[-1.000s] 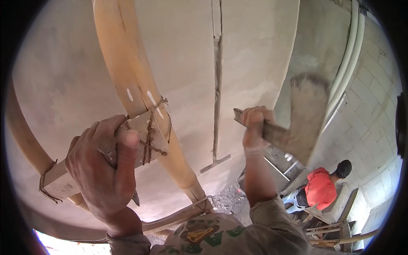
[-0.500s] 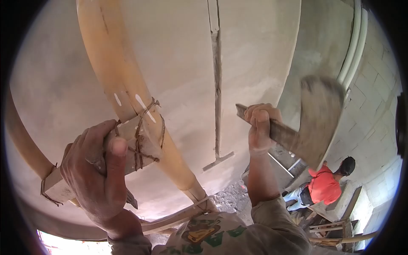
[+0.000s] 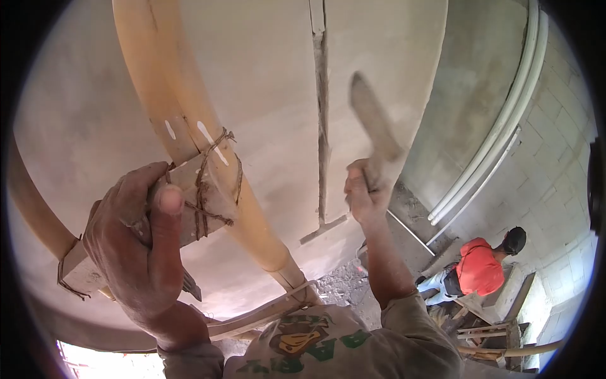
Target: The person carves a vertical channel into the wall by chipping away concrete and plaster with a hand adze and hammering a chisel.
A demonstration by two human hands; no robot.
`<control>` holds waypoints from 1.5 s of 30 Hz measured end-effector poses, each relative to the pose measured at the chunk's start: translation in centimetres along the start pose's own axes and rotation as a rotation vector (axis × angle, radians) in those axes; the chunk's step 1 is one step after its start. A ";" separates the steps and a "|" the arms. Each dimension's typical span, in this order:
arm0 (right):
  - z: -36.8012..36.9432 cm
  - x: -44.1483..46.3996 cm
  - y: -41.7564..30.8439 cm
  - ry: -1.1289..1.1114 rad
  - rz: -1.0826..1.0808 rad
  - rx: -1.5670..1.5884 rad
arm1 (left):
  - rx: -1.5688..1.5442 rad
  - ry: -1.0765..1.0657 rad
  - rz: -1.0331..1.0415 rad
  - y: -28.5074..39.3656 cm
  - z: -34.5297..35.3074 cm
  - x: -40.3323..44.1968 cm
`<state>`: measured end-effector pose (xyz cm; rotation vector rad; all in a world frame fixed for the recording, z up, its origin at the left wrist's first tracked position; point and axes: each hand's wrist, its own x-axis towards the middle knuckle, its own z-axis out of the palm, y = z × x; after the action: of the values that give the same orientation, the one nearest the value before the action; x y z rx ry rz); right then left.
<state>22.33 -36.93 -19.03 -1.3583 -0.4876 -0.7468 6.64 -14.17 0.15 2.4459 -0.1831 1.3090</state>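
Note:
My left hand (image 3: 136, 246) is closed round a dark pointed tool (image 3: 191, 285), whose tip shows below the palm, and it rests against a wooden crosspiece (image 3: 81, 268). Twisted wire (image 3: 203, 189) lashes that crosspiece to a thick bamboo pole (image 3: 164, 76). To the right, my right hand (image 3: 367, 189) grips the handle of a flat-bladed tool (image 3: 374, 117), blurred by motion. Its blade is raised above the fist, in front of the plastered wall (image 3: 265, 114). A narrow vertical groove (image 3: 322, 126) runs down this wall between my hands.
A person in a red top (image 3: 480, 268) stands at the lower right beside a wooden frame (image 3: 486, 335). White pipes (image 3: 489, 151) run along the block wall (image 3: 549, 170). Rubble (image 3: 344, 284) lies on the floor below. Another bamboo pole (image 3: 38, 196) stands at the far left.
The flat-bladed tool has swung from the right of my right hand to above it, its blade now seen narrow. My left hand stays at the crosspiece. The view has shifted slightly.

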 end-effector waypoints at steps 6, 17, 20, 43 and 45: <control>1.4 -1.1 5.2 -0.009 0.201 -0.362 | -0.001 -0.006 0.027 0.2 -0.1 0.1; -0.5 0.9 -2.4 0.083 -0.119 -0.095 | 0.018 0.011 0.061 -0.3 0.1 0.1; 0.1 0.1 2.4 0.096 -0.106 -0.112 | 0.072 0.036 0.118 -0.3 -0.1 0.3; -2.5 -1.4 -0.1 0.222 0.257 -0.060 | -0.084 -0.096 0.004 -0.6 0.0 -0.2; -2.4 -1.0 0.0 0.259 0.127 0.117 | -0.138 -0.094 -0.023 -0.5 0.3 -0.1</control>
<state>21.40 -39.12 -20.18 -1.1526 -0.2340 -0.7652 6.95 -13.78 -0.21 2.3864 -0.2594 1.1339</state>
